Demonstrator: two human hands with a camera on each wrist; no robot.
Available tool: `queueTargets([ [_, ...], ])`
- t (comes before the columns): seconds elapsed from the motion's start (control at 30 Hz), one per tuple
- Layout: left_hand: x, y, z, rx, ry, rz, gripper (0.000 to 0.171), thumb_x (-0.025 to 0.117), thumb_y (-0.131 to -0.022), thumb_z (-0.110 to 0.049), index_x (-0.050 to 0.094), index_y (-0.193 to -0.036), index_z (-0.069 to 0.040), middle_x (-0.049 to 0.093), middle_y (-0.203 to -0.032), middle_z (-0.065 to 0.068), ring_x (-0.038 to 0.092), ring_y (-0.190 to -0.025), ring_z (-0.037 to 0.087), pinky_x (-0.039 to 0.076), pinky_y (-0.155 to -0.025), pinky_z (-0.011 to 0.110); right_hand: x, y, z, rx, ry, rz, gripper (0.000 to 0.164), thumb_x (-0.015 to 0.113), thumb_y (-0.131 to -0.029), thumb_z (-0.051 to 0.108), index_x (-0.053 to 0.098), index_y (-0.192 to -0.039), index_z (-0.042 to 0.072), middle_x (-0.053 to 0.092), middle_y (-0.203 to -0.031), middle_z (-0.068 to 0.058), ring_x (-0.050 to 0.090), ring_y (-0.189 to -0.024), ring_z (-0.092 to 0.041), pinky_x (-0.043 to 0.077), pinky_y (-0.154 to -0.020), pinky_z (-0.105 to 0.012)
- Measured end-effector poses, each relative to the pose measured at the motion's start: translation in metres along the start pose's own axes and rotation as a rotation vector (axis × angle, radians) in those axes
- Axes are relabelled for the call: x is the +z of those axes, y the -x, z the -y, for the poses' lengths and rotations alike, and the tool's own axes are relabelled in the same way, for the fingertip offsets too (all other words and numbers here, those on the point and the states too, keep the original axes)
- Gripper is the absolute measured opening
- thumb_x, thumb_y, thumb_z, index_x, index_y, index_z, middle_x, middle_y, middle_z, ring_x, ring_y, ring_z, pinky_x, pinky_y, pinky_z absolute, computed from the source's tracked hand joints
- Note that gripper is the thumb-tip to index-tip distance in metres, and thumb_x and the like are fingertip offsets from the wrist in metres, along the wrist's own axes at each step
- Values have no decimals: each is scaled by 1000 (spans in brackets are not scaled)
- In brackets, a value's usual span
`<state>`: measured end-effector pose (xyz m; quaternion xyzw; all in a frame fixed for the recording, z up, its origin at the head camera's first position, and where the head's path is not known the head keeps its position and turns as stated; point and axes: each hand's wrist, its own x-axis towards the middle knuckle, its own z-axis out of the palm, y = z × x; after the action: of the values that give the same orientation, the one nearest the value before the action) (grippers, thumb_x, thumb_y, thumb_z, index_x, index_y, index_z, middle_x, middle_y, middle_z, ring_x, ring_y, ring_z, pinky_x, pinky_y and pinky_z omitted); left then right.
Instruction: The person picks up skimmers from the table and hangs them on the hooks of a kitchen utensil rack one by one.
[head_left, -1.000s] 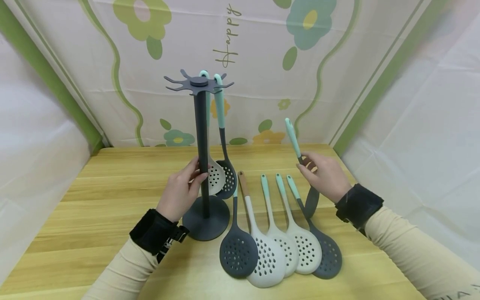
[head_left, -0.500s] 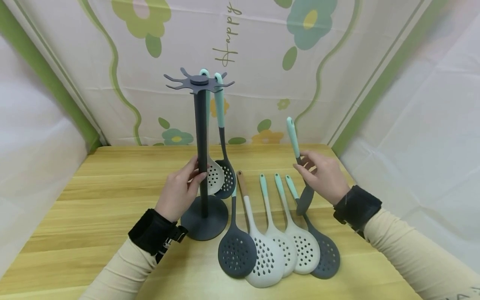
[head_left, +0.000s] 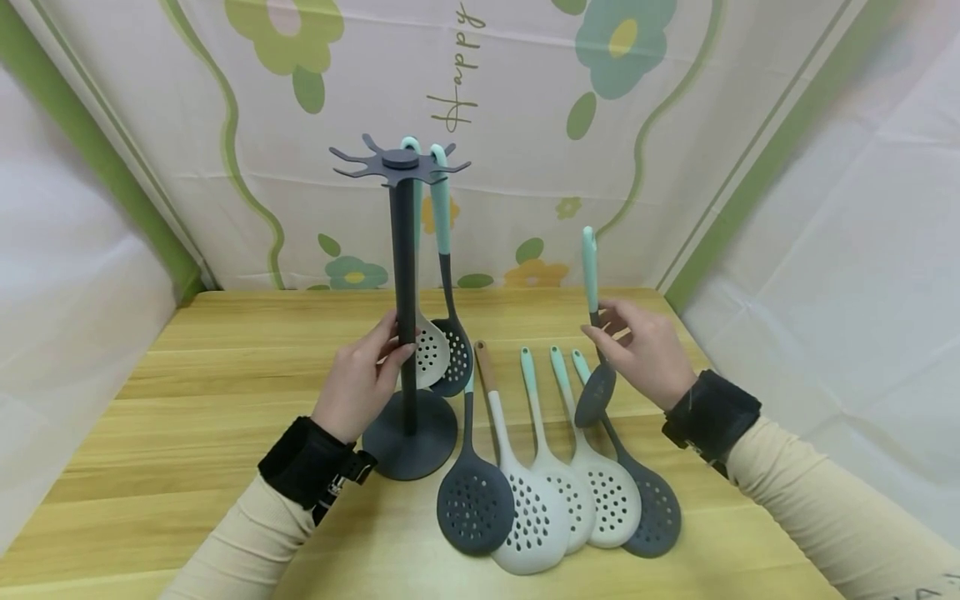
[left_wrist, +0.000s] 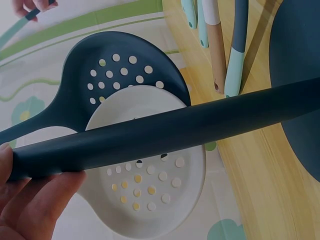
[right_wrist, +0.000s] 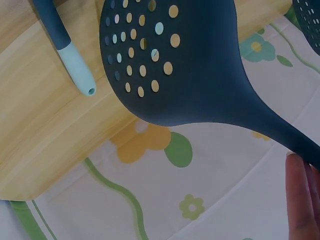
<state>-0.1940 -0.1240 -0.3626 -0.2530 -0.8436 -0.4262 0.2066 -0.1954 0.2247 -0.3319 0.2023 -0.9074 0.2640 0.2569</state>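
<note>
My left hand [head_left: 363,375] grips the post of a dark utensil stand [head_left: 406,267] with a round base and a hooked top. Behind the post, a pale skimmer [left_wrist: 150,200] and a dark skimmer [left_wrist: 82,75] hang from the hooks by mint handles. To the right, my right hand [head_left: 645,350] pinches another dark skimmer [head_left: 596,396] by its neck, mint handle upward, above the laid-out utensils. Its perforated head fills much of the right wrist view, where fingers [right_wrist: 300,195] touch the shaft.
On the wooden table [head_left: 225,350] lies a fanned row of skimmers: a dark one [head_left: 476,504] nearest the stand, a white one with a brown handle [head_left: 534,525], pale ones [head_left: 611,500], and a dark one [head_left: 660,508] at the right. A flowered cloth [head_left: 510,83] stands behind.
The skimmer in my right hand has turned and become more upright, its head swinging left over the row. My right hand shifted slightly left; my left hand stays on the post.
</note>
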Motion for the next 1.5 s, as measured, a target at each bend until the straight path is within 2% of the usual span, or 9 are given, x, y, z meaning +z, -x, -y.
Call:
queueTargets([
  [0.5,-1,0,1,7,1,0,40,62,-96,-2,53,-135,3,70,-115,22,70,-106,38,59,-85,46,-1,-2,13,19,-40,1,26,73,-89,7,64,-111,-2,71,-84,-11,69,-69,-19,59,-59,-23],
  [0.67,-1,-1,1,9,-2,1,40,61,-97,-3,53,-136,2,71,-116,21,69,-107,38,59,-85,45,0,-3,17,6,-61,-7,25,74,-88,6,64,-110,-2,72,-84,-11,69,-70,-20,61,-59,-27],
  [0.9,0,0,1,2,3,3,39,62,-96,-3,53,-135,2,71,-115,21,70,-106,38,59,-85,46,1,-3,22,-9,-89,-6,24,74,-88,5,65,-108,-3,73,-83,-11,70,-70,-20,59,-59,-20],
  [1.1,0,0,1,5,4,3,38,61,-97,-3,54,-135,1,71,-115,21,70,-106,38,59,-85,47,3,-4,26,-22,-91,-11,25,76,-86,6,65,-107,-2,73,-83,-11,70,-68,-18,60,-58,-23],
  [1.5,1,0,1,14,1,-4,39,62,-96,-1,54,-134,2,70,-115,22,70,-105,38,60,-83,46,5,-6,36,-27,-137,-28,25,75,-87,5,65,-108,-2,75,-86,-11,71,-70,-19,58,-60,-18],
])
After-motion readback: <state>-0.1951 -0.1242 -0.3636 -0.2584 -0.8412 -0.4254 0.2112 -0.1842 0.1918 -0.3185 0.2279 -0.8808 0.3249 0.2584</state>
